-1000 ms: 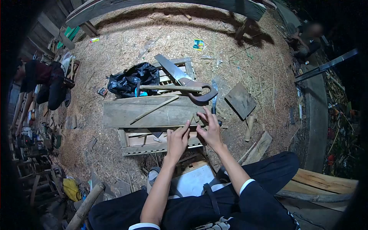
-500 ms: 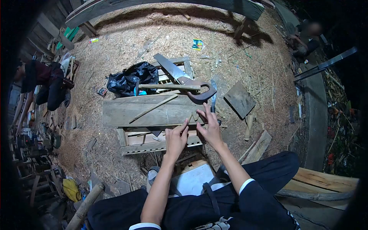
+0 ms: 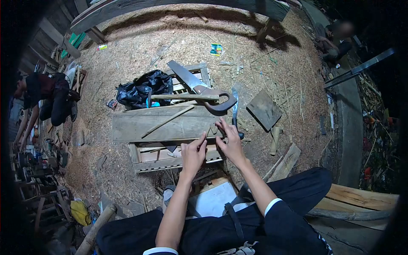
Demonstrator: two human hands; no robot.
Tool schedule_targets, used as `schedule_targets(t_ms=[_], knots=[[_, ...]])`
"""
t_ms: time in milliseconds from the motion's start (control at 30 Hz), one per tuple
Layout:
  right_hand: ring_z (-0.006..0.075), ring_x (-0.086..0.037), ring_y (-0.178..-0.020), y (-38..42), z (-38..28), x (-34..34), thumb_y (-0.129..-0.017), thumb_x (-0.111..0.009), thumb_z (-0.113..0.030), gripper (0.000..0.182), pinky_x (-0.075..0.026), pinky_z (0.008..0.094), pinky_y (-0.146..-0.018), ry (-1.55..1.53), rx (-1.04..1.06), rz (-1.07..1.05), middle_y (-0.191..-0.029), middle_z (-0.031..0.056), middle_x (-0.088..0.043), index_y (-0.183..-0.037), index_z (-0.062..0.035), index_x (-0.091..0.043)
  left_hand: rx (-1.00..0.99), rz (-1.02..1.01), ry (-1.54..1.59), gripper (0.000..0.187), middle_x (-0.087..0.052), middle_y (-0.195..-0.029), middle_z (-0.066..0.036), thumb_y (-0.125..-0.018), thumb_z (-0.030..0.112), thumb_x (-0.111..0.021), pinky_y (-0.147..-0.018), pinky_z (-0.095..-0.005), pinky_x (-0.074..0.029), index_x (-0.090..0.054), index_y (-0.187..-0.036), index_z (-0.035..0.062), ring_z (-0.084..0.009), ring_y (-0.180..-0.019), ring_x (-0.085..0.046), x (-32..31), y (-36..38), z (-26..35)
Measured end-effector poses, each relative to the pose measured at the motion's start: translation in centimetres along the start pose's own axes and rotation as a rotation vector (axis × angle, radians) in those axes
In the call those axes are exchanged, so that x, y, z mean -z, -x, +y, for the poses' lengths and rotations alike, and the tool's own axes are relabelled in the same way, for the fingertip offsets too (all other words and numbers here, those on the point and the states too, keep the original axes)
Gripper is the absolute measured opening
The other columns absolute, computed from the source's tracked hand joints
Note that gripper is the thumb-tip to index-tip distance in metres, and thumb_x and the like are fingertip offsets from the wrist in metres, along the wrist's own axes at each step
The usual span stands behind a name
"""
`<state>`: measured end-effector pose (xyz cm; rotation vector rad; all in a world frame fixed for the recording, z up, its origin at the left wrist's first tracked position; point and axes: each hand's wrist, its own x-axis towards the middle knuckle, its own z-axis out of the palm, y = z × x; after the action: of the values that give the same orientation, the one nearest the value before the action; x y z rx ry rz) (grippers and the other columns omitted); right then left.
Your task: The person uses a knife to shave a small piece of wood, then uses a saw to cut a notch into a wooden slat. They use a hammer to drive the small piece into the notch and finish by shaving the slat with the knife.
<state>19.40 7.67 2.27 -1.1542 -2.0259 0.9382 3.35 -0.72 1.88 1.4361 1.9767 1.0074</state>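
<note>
Near the front edge of a grey wooden board [image 3: 127,126], my left hand [image 3: 194,155] has its thumb and fingertips together at a small pale wood piece [image 3: 208,132]. Just right of it, my right hand [image 3: 230,140] spreads its fingers over the board's right end, beside another small wood chip [image 3: 213,129]; nothing shows in its grasp. A thin stick [image 3: 168,121] lies slanted on the board. Behind my hands is a saw [image 3: 187,76] with a brown handle, next to a longer wood strip [image 3: 182,97]. A knife [image 3: 235,106] with a black handle lies right of the board.
A black plastic bag [image 3: 146,87] sits behind the board. On the right are a square wood plate [image 3: 264,110] and a split plank [image 3: 285,163]. One person [image 3: 53,95] bends at far left; another [image 3: 333,46] sits at far right. A beam [image 3: 178,9] crosses the back.
The view has shifted slightly. My hands remain close together at the board's front right, with only small finger movements.
</note>
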Motion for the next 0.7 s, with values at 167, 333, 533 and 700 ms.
schedule_targets(t_ms=[167,333,533,700], knots=[[0.0310,-0.059,-0.123,-0.03,-0.04,0.08,-0.088,-0.072,-0.001,0.080,-0.045,0.0405,-0.109,-0.011,0.000,0.004,-0.136,0.0138,-0.067,-0.160,-0.0075,-0.038,-0.004,0.013,0.010,0.032,-0.074,-0.082,-0.016,-0.097,0.022,-0.070,-0.077,-0.0366,-0.039,-0.076,-0.127,0.0144,-0.0277,-0.063,-0.061,-0.16,-0.14,-0.52],[0.0317,-0.059,-0.123,-0.09,0.18,0.08,-0.088,-0.073,-0.003,0.083,-0.045,0.0415,-0.109,-0.017,0.006,0.009,-0.135,0.0141,-0.068,-0.162,-0.0079,-0.035,0.077,-0.039,0.088,0.032,-0.075,-0.080,-0.015,-0.098,0.025,-0.070,-0.079,-0.0367,-0.040,-0.076,-0.128,0.0158,-0.0266,-0.064,-0.063,-0.16,-0.23,-0.78],[0.0314,-0.060,-0.123,-0.11,0.13,0.04,-0.088,-0.073,-0.001,0.086,-0.046,0.0413,-0.109,0.003,0.015,0.015,-0.135,0.0143,-0.067,-0.163,-0.0078,-0.032,0.076,-0.048,0.025,0.033,-0.073,-0.076,-0.015,-0.098,0.027,-0.070,-0.079,-0.0370,-0.040,-0.075,-0.129,0.0169,-0.0276,-0.064,-0.064,0.16,-0.29,-0.49],[0.0311,-0.060,-0.123,-0.07,-0.01,0.11,-0.088,-0.072,-0.001,0.085,-0.046,0.0406,-0.109,0.001,0.014,0.013,-0.135,0.0149,-0.067,-0.162,-0.0078,-0.033,0.071,-0.041,0.026,0.032,-0.072,-0.074,-0.015,-0.098,0.027,-0.070,-0.079,-0.0374,-0.040,-0.075,-0.128,0.0168,-0.0283,-0.064,-0.063,0.13,-0.21,-0.38]])
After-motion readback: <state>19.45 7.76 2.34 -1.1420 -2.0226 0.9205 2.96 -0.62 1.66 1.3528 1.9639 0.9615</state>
